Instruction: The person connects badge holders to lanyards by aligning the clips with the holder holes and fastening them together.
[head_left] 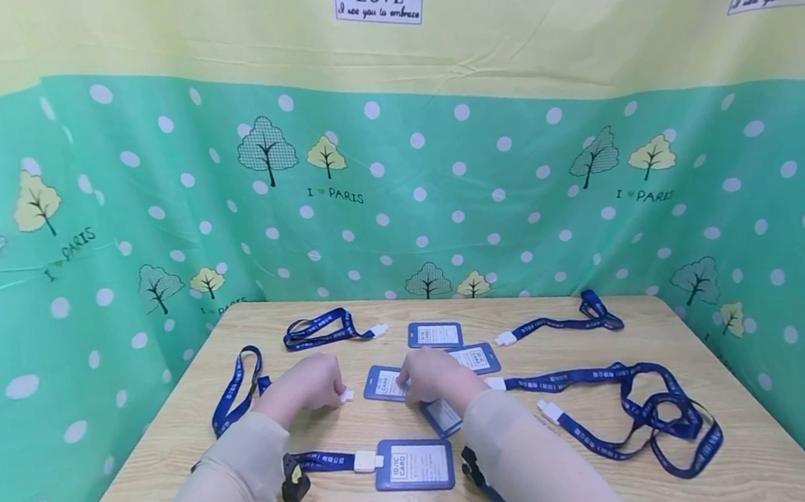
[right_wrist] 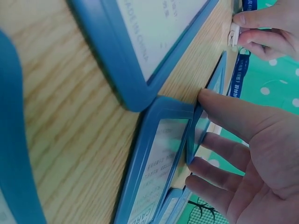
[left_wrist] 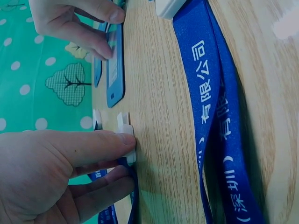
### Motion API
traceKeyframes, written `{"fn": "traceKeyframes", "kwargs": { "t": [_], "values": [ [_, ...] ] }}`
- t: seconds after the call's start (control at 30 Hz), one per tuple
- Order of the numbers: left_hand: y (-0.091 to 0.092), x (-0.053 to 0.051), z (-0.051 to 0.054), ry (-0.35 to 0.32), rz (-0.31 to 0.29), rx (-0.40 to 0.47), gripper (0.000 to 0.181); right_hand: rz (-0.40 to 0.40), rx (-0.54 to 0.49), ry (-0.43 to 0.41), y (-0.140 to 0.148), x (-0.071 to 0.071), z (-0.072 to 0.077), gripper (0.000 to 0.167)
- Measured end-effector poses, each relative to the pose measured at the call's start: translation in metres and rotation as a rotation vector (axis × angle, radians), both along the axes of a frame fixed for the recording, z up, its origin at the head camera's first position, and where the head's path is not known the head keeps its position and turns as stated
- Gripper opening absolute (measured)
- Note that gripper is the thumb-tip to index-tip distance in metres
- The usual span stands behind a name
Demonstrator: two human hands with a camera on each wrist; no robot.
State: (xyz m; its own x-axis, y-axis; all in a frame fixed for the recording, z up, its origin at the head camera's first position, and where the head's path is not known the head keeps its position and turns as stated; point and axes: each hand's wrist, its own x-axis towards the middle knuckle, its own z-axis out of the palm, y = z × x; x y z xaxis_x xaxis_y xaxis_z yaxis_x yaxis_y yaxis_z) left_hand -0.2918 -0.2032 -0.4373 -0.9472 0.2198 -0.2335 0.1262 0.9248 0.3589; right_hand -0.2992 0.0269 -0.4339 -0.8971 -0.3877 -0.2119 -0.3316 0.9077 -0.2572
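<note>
My left hand [head_left: 313, 383] pinches the white plastic clip [left_wrist: 126, 140] of a blue lanyard [head_left: 235, 398] between thumb and fingers. Close by on the right, my right hand [head_left: 437, 373] grips a blue ID card holder [head_left: 382, 384] by its edges, thumb on the near side and fingers on the far side, as the right wrist view shows. The slotted end of that holder points toward the clip; the two are apart. Beneath my right wrist lies another card holder [head_left: 441, 417], and one more [head_left: 478, 358] sits just behind the hand.
In front, a lanyard clip [head_left: 368, 460] meets a card holder [head_left: 414, 465]. Another card holder [head_left: 434, 334] lies at the back. Lanyards rest back left [head_left: 318, 329], back right [head_left: 567, 323] and in a tangle [head_left: 663, 412] at right. A patterned curtain [head_left: 397, 202] stands behind the table.
</note>
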Motion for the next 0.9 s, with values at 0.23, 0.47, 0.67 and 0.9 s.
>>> {"fn": "traceKeyframes", "kwargs": {
  "t": [0.23, 0.47, 0.67, 0.9],
  "values": [
    [-0.0002, 0.0010, -0.0006, 0.008, -0.014, 0.007, 0.011, 0.012, -0.031, -0.027, 0.0013, 0.0026, -0.0003, 0.033],
    [-0.0003, 0.0005, -0.0014, 0.000, -0.004, 0.011, 0.010, 0.032, -0.030, -0.039, 0.0021, 0.0058, 0.0012, 0.034],
    [-0.0001, 0.0009, -0.0017, 0.003, -0.008, 0.009, 0.009, 0.063, 0.005, -0.018, 0.0029, 0.0072, 0.0004, 0.034],
    [-0.0002, 0.0005, -0.0027, 0.014, -0.015, -0.001, 0.011, 0.088, 0.036, -0.016, 0.0038, 0.0078, 0.0016, 0.036]
  ]
}}
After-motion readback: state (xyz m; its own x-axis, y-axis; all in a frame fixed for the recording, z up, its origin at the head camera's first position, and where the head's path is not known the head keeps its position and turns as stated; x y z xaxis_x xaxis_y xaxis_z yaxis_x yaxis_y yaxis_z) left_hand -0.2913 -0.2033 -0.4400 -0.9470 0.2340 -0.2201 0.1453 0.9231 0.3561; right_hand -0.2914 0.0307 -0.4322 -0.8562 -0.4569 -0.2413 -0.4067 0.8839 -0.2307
